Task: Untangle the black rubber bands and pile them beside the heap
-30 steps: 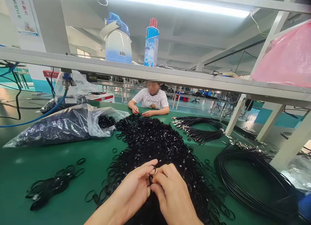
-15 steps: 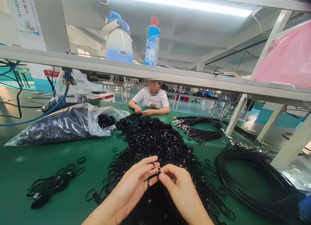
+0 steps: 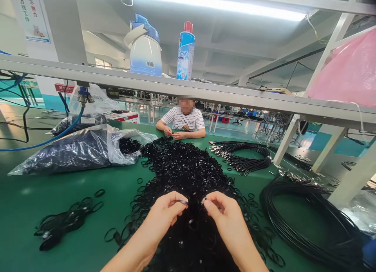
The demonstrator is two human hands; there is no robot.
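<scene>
A wide heap of thin black rings point(image 3: 188, 166) runs down the middle of the green table, and both of my hands are above its near part. My left hand point(image 3: 167, 211) is closed, pinching a black ring point(image 3: 182, 202) between thumb and forefinger. Across a small gap, my right hand point(image 3: 222, 212) also pinches with thumb and forefinger, on a small dark piece point(image 3: 203, 200) that looks like another black ring, mostly hidden by the fingertips. A smaller pile of black rings point(image 3: 69, 219) lies apart at the left.
A clear plastic bag point(image 3: 73, 150) filled with black rings opens towards the heap. Coiled black cables point(image 3: 293, 229) lie at right, with another cable bundle point(image 3: 243, 152) behind. A shelf point(image 3: 205, 89) crosses overhead, carrying a jug point(image 3: 145, 48) and a spray can point(image 3: 185, 52). A person point(image 3: 183, 117) sits opposite.
My left hand has turned from spread fingers with rings on them to a closed pinch on one ring. My right hand has drawn slightly right, away from the left.
</scene>
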